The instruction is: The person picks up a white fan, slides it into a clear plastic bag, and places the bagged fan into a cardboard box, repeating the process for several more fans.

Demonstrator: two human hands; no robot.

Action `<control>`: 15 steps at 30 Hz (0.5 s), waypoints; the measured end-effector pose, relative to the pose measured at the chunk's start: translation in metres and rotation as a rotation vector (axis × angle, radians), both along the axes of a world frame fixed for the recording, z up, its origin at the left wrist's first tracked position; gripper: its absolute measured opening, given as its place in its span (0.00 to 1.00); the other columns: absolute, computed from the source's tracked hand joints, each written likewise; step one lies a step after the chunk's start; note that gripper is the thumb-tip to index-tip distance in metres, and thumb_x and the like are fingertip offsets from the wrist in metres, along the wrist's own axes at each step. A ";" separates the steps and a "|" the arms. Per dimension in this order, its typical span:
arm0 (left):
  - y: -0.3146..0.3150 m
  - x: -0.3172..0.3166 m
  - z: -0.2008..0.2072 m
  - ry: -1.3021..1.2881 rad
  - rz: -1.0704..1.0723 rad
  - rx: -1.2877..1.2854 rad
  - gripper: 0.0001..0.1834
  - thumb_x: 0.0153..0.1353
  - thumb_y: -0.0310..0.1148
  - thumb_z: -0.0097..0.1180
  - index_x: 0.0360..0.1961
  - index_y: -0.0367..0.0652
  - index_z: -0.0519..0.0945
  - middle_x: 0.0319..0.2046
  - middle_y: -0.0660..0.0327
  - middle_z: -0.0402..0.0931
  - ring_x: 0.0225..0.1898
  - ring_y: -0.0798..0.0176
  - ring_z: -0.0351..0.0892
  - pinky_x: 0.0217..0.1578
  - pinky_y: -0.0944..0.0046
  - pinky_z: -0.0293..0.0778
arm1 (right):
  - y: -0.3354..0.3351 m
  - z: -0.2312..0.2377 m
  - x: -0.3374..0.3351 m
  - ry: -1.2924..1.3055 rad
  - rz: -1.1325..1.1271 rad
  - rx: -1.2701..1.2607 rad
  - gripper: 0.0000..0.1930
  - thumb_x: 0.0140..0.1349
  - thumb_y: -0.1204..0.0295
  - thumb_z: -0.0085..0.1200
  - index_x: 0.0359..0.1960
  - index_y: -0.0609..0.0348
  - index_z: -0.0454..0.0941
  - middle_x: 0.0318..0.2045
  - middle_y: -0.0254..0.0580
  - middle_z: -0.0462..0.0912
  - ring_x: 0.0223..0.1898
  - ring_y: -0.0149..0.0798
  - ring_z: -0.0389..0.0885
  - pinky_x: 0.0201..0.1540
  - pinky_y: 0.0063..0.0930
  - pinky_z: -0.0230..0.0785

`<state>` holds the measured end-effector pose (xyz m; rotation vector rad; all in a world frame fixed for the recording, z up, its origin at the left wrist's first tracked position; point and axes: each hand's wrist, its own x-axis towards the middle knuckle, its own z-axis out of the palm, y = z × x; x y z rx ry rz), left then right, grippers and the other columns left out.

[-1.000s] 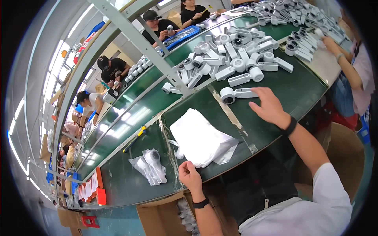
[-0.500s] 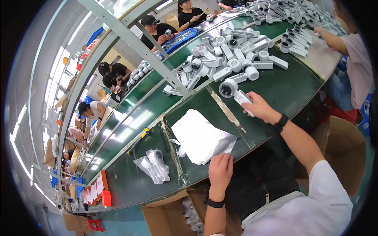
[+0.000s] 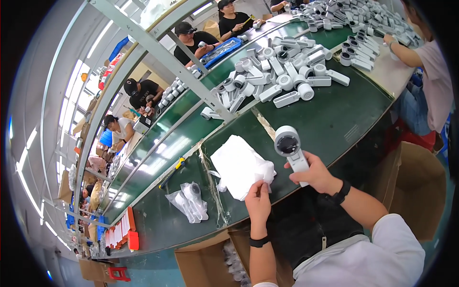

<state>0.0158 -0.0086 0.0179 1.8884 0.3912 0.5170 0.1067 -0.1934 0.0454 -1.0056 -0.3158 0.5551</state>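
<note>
In my right hand [image 3: 317, 175] is a white handheld fan [image 3: 288, 142], gripped by its handle. Its round head with a dark centre points up, above the near edge of the green table. My left hand [image 3: 258, 200] pinches the near right corner of a stack of white plastic bags [image 3: 235, 165], and the corner is bunched up at the fingertips. To the left of the stack lies a clear plastic bag [image 3: 190, 201] with a white fan inside. A yellow and black tool [image 3: 173, 171] rests farther left.
A large heap of white fans [image 3: 287, 71] covers the far side of the table [image 3: 334, 115]. A metal post [image 3: 191, 79] rises beside it. Open cartons [image 3: 413, 191] stand below the table edge at right and left. Orange trays [image 3: 125, 229] sit far left. Several people work around.
My right hand has drawn the fan closer to me, its head now more upright. My left hand has moved left and taken hold of the bag corner, which is now crumpled.
</note>
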 end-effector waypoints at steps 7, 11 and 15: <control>-0.009 0.007 0.012 -0.073 -0.014 -0.314 0.11 0.62 0.26 0.59 0.44 0.31 0.80 0.32 0.62 0.80 0.30 0.74 0.74 0.31 0.74 0.71 | 0.053 -0.011 -0.018 -0.216 -0.236 -0.138 0.26 0.49 0.77 0.67 0.50 0.66 0.71 0.41 0.38 0.79 0.40 0.28 0.78 0.41 0.24 0.73; -0.003 0.006 0.016 -0.082 -0.016 -0.377 0.10 0.62 0.25 0.60 0.43 0.31 0.80 0.34 0.62 0.80 0.31 0.73 0.75 0.34 0.74 0.73 | 0.067 -0.024 -0.008 -0.166 -0.310 -0.161 0.20 0.51 0.78 0.63 0.47 0.67 0.71 0.34 0.38 0.79 0.29 0.27 0.77 0.30 0.22 0.71; -0.001 0.007 0.018 -0.168 0.054 -0.467 0.08 0.61 0.25 0.60 0.41 0.32 0.81 0.31 0.62 0.80 0.31 0.73 0.75 0.35 0.74 0.73 | 0.061 -0.015 -0.009 -0.008 -0.258 -0.111 0.18 0.52 0.76 0.62 0.43 0.68 0.73 0.32 0.39 0.80 0.27 0.27 0.77 0.27 0.22 0.70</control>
